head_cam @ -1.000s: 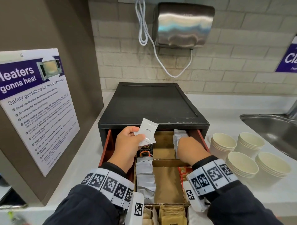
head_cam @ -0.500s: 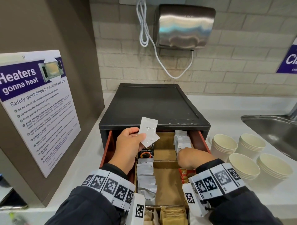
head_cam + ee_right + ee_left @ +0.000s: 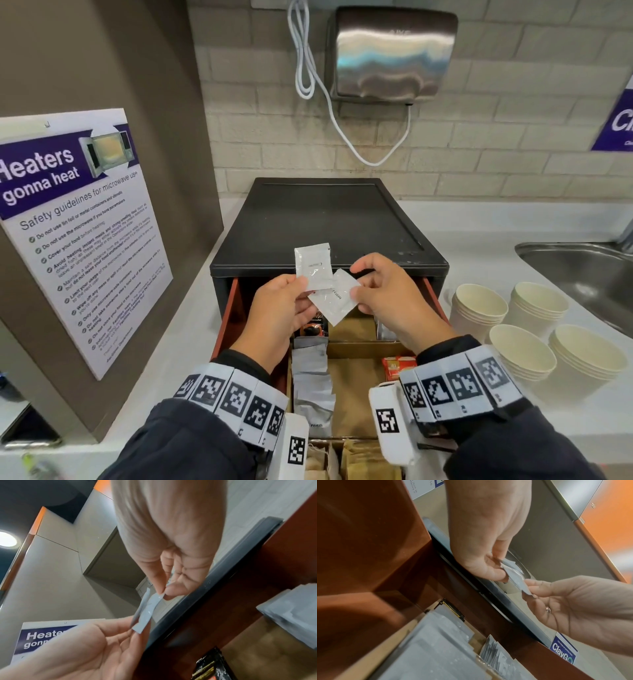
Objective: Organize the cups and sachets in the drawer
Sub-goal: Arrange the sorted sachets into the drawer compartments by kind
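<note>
Above the open drawer (image 3: 233,308), my left hand (image 3: 305,291) pinches an upright white sachet (image 3: 313,267) by its lower edge. A second white sachet (image 3: 334,303) lies tilted against the first one. My right hand (image 3: 356,289) pinches its right corner between thumb and fingers. The left wrist view shows my left hand (image 3: 501,573) gripping the sachets (image 3: 515,573) while the right hand's fingertips (image 3: 530,584) meet their far end. In the right wrist view my right hand (image 3: 163,593) nips a sachet (image 3: 147,614) whose lower end touches the left hand's fingers (image 3: 133,628).
The drawer's dividers hold a row of white sachets (image 3: 311,387), a black coffee sachet (image 3: 313,329), a red packet (image 3: 397,366) and brown packets (image 3: 363,462). Several stacks of paper cups (image 3: 479,308) stand on the counter at right. A sink (image 3: 582,274) lies beyond them.
My right hand has come up out of the drawer's back right compartment with a white sachet and brought it to the sachet in my left hand, which rose slightly.
</note>
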`<action>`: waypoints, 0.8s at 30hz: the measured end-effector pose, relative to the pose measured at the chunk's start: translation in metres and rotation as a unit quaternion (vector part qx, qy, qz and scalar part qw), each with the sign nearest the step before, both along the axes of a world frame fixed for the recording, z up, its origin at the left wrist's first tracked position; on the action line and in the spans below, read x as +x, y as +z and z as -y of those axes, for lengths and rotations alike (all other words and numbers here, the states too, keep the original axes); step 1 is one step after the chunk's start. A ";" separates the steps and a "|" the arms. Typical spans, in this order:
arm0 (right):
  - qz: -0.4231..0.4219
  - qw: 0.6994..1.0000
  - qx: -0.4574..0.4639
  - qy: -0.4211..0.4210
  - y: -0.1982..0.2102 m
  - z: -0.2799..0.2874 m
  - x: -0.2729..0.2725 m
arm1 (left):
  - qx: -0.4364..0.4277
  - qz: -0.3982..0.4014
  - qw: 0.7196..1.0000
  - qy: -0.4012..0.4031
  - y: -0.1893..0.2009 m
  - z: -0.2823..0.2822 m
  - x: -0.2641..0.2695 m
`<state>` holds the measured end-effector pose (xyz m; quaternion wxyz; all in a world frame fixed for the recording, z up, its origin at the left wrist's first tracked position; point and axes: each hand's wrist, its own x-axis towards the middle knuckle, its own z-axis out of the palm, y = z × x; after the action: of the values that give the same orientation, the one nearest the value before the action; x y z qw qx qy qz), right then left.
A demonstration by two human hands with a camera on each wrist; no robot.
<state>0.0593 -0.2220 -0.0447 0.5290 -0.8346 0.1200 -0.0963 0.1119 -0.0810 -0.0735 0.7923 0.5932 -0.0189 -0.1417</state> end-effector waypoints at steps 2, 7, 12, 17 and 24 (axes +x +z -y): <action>0.018 1.000 -0.015 -0.002 0.002 0.003 -0.003 | -0.001 -0.005 1.000 0.012 0.000 0.000 0.002; 0.033 0.999 -0.026 -0.006 0.002 0.007 -0.005 | 0.025 0.004 1.000 0.005 0.000 0.000 0.001; 0.022 0.999 0.025 -0.015 0.002 0.008 -0.004 | 0.090 0.044 0.994 -0.034 -0.003 0.001 -0.002; 0.000 0.992 0.108 -0.058 0.007 0.004 0.000 | 0.120 0.077 0.990 -0.016 -0.005 0.002 -0.002; -0.043 0.982 0.147 -0.107 0.008 0.006 0.002 | 0.116 0.221 0.959 0.138 -0.002 -0.001 -0.003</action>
<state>0.0614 -0.2283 -0.0370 0.6271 -0.7332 0.2443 -0.0972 0.1090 -0.0800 -0.0757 0.7060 0.6944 -0.0945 0.1024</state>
